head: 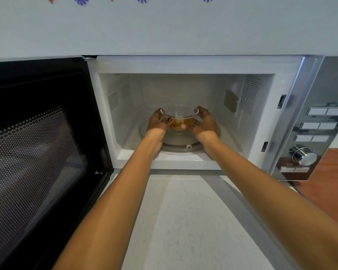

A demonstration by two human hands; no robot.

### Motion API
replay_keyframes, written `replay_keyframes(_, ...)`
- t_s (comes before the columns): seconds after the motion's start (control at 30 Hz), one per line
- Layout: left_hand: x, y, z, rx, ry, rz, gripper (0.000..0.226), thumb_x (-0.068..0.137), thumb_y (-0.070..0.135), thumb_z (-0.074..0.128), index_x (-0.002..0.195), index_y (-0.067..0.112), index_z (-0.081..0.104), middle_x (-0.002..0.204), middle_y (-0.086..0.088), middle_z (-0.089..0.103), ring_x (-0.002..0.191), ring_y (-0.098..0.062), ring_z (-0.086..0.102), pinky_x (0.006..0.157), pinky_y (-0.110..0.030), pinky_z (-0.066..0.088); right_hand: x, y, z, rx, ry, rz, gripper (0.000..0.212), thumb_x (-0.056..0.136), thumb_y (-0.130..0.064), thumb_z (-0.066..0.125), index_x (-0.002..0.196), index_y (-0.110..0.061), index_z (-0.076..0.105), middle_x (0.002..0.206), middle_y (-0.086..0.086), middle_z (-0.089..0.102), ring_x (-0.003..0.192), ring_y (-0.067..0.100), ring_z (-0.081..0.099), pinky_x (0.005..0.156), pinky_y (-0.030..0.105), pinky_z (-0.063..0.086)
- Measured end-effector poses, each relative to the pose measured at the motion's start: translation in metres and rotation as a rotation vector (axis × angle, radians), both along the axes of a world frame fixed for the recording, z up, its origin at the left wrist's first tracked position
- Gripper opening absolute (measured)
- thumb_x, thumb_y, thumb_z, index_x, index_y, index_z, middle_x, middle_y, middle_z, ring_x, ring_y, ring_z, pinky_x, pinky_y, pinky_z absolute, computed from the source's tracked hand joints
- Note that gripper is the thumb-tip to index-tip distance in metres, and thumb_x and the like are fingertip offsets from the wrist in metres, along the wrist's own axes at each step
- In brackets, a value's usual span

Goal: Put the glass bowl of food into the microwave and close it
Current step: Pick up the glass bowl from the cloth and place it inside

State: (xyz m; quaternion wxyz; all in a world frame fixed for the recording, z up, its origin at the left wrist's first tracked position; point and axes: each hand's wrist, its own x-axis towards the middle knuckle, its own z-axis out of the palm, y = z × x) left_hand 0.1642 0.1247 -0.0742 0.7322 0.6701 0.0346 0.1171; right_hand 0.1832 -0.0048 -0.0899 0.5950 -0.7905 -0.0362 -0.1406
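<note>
I see both hands inside the microwave cavity: left hand and right hand clamped on opposite sides of the glass bowl, my guess to keep the food level. Bowl sits over the turntable; can't tell if it's touching. Door swung fully left, so closing isn't started.

Both hands, left hand and right hand, cupped the glass bowl over the turntable inside the microwave, its door open left.
</note>
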Motion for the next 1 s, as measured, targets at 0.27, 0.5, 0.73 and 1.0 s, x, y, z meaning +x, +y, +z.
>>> replay_keyframes(0.27, 0.01, 0.002, -0.006, -0.005, 0.027, -0.012, 0.051, 0.09, -0.011, 0.049, 0.136, 0.01, 0.048, 0.142, -0.011, 0.052, 0.129, -0.03, 0.05, 0.111, -0.043, 0.041, 0.011, 0.001, -0.003, 0.02, 0.035, -0.054, 0.074, 0.073, -0.008, 0.082, 0.137, -0.016, 0.046, 0.142, 0.008, 0.054, 0.128, 0.032, 0.053, 0.109, 0.045, 0.045)
replay_keyframes(0.5, 0.018, 0.009, -0.011, -0.029, 0.036, -0.028, 0.049, 0.092, -0.012, 0.045, 0.137, 0.009, 0.048, 0.143, -0.012, 0.051, 0.125, -0.025, 0.052, 0.111, -0.038, 0.041, 0.009, 0.0, -0.001, -0.031, 0.046, 0.007, 0.077, 0.075, -0.01, 0.08, 0.14, -0.017, 0.041, 0.143, 0.008, 0.051, 0.128, 0.03, 0.052, 0.109, 0.043, 0.045)
replay_keyframes(0.73, 0.026, 0.018, -0.008, -0.34, 0.108, 0.0, 0.035, 0.103, 0.022, 0.034, 0.131, 0.014, 0.053, 0.127, -0.003, 0.059, 0.121, -0.024, 0.053, 0.101, -0.03, 0.042, 0.011, -0.002, 0.013, 0.382, 0.257, -0.013, 0.03, 0.097, -0.019, 0.044, 0.124, -0.016, 0.056, 0.119, 0.006, 0.064, 0.119, 0.027, 0.054, 0.112, 0.037, 0.038)
replay_keyframes(1.0, 0.021, 0.007, 0.003, -0.401, 0.066, -0.124, 0.074, 0.097, 0.059, 0.009, 0.151, 0.011, 0.022, 0.16, -0.006, 0.025, 0.148, -0.021, 0.024, 0.12, -0.03, 0.017, 0.011, 0.003, 0.018, 0.569, 0.242, 0.143, 0.067, 0.101, -0.053, 0.022, 0.151, -0.008, 0.027, 0.158, 0.01, 0.033, 0.147, 0.024, 0.03, 0.124, 0.035, 0.017)
